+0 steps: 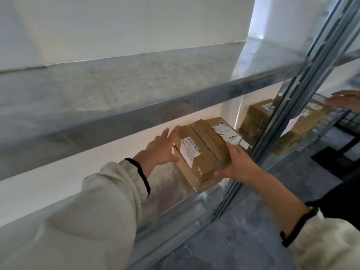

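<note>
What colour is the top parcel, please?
The parcel is brown with white labels; head view shows it best.

You are standing in a parcel storeroom. Galvanised metal shelves [136, 106] on slotted steel uprights [288, 102] line a plain white wall [116, 22]. Brown cardboard parcels [210, 141] with printed shipping labels [190, 151] sit stacked on them, and the floor [243, 240] is bare grey concrete.

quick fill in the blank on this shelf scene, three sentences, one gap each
1. The left hand and right hand touch opposite sides of a brown ____ parcel.
2. The labels stuck on the parcel are ____ in colour.
3. The shelf under it is made of grey ____.

Missing words: cardboard; white; metal
</note>
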The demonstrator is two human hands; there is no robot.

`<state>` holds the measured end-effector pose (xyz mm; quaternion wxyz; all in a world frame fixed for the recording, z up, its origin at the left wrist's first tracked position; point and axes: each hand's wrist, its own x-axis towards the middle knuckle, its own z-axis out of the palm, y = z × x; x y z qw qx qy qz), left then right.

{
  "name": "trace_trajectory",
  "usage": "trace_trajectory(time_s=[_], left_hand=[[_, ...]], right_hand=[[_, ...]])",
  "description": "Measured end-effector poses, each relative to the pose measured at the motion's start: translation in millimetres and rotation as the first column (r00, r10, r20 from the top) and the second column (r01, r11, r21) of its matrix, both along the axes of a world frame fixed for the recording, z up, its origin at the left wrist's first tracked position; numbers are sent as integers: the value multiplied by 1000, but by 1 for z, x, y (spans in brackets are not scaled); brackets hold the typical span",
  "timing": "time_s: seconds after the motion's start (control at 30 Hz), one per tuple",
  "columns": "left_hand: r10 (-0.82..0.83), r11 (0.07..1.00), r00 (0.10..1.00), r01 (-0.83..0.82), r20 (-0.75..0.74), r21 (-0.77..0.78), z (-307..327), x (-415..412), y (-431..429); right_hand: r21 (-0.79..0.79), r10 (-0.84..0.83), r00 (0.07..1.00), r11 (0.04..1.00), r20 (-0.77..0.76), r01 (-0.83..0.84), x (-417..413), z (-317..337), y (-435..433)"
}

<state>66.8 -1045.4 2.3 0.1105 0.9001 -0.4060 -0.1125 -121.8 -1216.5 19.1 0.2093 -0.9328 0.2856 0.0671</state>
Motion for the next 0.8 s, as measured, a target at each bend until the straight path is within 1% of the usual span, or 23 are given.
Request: trace_trajectory(time_s=[0.1,0.17,0.27,0.4,0.5,0.6,0.7,0.8], left_hand=[[-8,1000,999,8,-38,4,2,7,-16],[-23,1000,997,23,-76,-4,0,10,-23],[-37,999,996,35,-77,-32,-6,12,-27],[0,994,998,-7,-64,-111,-8,8,-25],[21,986,998,-29,-53,-166,-5,6,-15],[55,980,998,-60,-29,-190,1,3,3],[110,971,994,-110,-13,-213,10,-1,34],[192,952,981,-186,3,-245,20,-6,78]], right_hand=[[70,71,997,995,10,-71,9,-3,-10],[111,87,996,990,33,-90,14,-5,-13],[135,86,994,986,66,-94,19,-8,-15],[161,96,991,981,95,-111,22,-7,-18],[144,126,986,979,112,-142,22,-5,-15],[107,185,974,974,128,-199,23,3,-7],[65,269,952,958,146,-281,28,12,10],[18,380,907,921,183,-389,38,20,39]])
